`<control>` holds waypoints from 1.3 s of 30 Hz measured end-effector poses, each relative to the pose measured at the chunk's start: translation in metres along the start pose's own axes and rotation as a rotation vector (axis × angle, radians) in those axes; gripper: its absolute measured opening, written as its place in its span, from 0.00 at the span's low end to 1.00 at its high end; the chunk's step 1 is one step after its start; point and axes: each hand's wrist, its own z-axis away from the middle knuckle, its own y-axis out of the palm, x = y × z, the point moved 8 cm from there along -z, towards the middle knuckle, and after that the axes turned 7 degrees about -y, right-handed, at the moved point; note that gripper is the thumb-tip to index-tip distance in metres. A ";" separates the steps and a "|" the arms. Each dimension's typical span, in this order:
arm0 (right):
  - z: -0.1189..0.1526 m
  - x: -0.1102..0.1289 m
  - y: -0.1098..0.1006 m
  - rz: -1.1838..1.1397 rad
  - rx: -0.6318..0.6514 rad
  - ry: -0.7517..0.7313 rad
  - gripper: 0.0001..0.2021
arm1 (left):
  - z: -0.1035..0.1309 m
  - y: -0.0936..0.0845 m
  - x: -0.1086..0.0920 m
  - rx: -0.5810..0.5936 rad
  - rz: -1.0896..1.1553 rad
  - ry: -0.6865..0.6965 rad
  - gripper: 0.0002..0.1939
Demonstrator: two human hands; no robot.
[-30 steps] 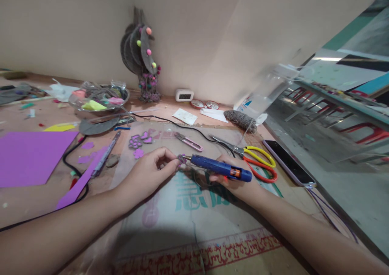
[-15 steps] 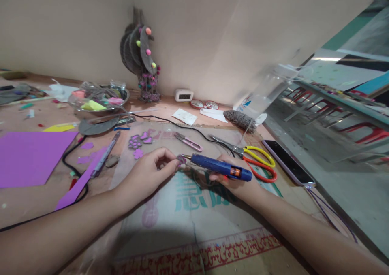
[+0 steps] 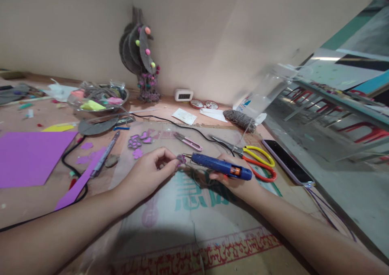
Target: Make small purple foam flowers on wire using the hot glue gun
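My left hand [image 3: 156, 167] pinches a small purple flower piece [image 3: 181, 159] between thumb and fingertips; the fingers partly cover it. In my right hand [image 3: 232, 182] lies a blue glue gun [image 3: 219, 165], its metal nozzle pointing left, right at the flower piece. A thin grey strand [image 3: 197, 178] hangs below the nozzle, between the hands. Beyond my left hand lie purple flower and heart cutouts [image 3: 136, 142], some edged in grey. A small pair of pink-handled snips [image 3: 190, 142] rests just past the glue gun.
Yellow-and-orange scissors [image 3: 258, 157] and a phone [image 3: 287, 161] lie to the right. On the left are a purple sheet [image 3: 33, 157] and a pen [image 3: 105, 154]. Behind stand a metal bowl [image 3: 99, 111] of scraps, a small clock [image 3: 183, 95] and a grey yarn bundle [image 3: 239, 120]. A black cord [image 3: 170, 121] crosses the table.
Both hands hold nearly the same position, with the nozzle still at the flower piece. The whole view shifts very slightly.
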 end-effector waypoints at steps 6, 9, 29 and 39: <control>0.000 0.000 -0.001 -0.018 -0.006 -0.011 0.15 | 0.000 0.001 0.000 0.009 0.001 -0.008 0.08; 0.000 0.003 -0.002 -0.066 -0.020 -0.017 0.15 | 0.000 0.000 -0.001 0.005 -0.006 0.001 0.08; 0.001 0.000 -0.001 -0.059 -0.016 0.015 0.15 | -0.003 -0.001 0.006 0.007 0.030 -0.038 0.10; 0.002 -0.001 0.001 -0.045 -0.001 0.002 0.14 | -0.004 -0.001 0.006 0.016 0.060 -0.029 0.10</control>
